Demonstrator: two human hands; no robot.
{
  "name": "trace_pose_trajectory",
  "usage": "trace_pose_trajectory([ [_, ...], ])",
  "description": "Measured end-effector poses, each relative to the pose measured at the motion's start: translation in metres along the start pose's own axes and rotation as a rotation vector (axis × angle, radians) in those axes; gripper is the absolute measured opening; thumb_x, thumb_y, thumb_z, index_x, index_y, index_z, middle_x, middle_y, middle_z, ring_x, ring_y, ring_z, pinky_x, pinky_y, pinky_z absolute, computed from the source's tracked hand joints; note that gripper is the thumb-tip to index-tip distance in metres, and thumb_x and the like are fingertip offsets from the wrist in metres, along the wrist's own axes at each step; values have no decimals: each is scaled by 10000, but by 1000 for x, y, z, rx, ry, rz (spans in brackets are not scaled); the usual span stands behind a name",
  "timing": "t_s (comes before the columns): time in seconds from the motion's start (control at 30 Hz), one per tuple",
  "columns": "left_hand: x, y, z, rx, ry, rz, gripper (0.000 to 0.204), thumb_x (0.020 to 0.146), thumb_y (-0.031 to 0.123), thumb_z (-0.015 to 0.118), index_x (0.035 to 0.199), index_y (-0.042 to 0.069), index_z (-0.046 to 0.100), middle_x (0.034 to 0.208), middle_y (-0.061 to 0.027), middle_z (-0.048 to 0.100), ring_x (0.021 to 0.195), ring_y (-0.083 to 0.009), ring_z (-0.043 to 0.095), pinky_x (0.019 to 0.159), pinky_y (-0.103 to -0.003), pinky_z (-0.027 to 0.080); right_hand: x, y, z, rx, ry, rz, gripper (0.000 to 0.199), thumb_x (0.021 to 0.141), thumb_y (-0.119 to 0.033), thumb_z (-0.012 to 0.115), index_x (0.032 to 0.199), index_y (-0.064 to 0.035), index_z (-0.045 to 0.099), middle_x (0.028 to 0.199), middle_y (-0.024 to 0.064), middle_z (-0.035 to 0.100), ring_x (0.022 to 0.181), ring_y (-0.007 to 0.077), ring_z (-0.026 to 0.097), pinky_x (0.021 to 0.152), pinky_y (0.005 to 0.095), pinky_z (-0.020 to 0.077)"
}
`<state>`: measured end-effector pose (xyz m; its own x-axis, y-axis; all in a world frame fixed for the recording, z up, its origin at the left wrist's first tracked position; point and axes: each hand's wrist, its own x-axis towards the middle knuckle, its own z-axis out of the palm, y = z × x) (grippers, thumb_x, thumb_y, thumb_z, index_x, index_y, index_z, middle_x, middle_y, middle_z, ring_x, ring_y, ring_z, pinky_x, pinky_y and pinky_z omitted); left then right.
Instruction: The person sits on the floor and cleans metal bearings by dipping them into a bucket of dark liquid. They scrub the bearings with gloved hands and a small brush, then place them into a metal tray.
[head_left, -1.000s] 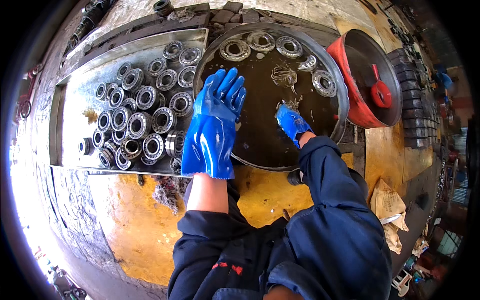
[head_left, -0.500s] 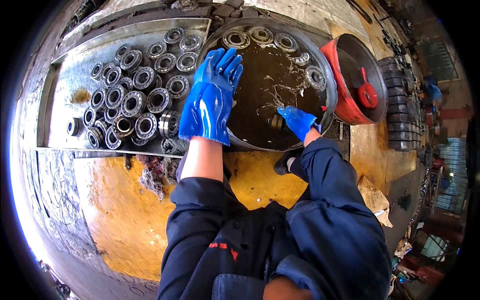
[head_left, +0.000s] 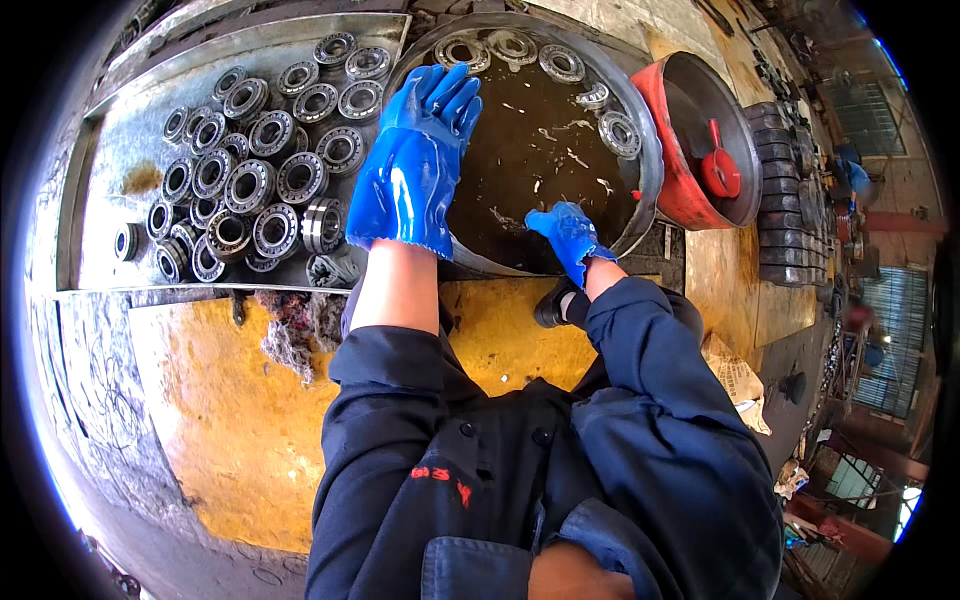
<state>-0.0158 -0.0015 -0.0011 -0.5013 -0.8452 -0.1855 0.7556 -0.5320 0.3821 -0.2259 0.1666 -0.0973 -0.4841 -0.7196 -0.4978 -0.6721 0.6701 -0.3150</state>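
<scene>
My left hand, in a wet blue rubber glove, is over the left rim of a round metal basin of dark brown liquid. Its fingers are stretched out and hold nothing visible. My right hand, gloved in blue too, reaches into the near right part of the basin. Its fingers are drawn together at the liquid's surface; what they grip, if anything, is hidden. Several ring-shaped bearings lie along the basin's far side, among them one bearing at the right.
A shallow metal tray on the left carries many steel roller bearings. Right of the basin stands a red tub with a red scoop inside. Beyond are stacked dark metal blocks. Stringy rags lie by the tray's near edge.
The view has shifted, so the tray and basin appear higher. My right hand has turned and drawn slightly nearer; the bearing seen dimly under its fingers no longer shows. My left hand stays much the same.
</scene>
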Motion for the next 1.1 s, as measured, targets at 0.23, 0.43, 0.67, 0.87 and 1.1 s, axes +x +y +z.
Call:
trace_pose_trajectory([
  [0.23,-1,-3,-5,-77,-7,-6,574,1050,304,531,1484,-33,365,1481,-245,488,1347,-383,514,1139,-457,446,21,6,1,-64,-41,59,790,758,-576,694,1287,10,657,1325,306,609,1262,431,577,1068,474,453],
  [0.43,5,-13,-19,-21,-139,69,583,1057,315,512,1494,-32,347,1487,-252,480,1352,-388,510,1140,-467,444,35,14,7,-109,-2,10,757,757,-610,697,1206,0,692,1240,293,655,1208,434,607,1032,488,478],
  [0.67,5,-18,-19,22,-103,67,582,1060,328,506,1494,-27,352,1490,-260,474,1359,-391,503,1143,-474,439,26,4,17,-24,31,-148,602,724,-468,761,1097,0,704,1063,279,708,1020,434,682,909,484,541],
  [0.87,10,-19,-11,68,-36,33,543,1069,335,484,1466,-23,387,1484,-259,485,1343,-403,516,1145,-483,429,56,19,19,-170,-39,-37,614,665,-435,822,1125,-43,716,1120,228,716,1060,385,681,911,454,543],
  [1.1,7,-25,-6,53,-84,51,512,1074,327,471,1449,-16,406,1476,-255,495,1338,-402,521,1141,-484,431,68,60,17,308,-301,-139,499,786,-403,779,1102,-20,731,998,119,728,926,213,646,833,378,494],
])
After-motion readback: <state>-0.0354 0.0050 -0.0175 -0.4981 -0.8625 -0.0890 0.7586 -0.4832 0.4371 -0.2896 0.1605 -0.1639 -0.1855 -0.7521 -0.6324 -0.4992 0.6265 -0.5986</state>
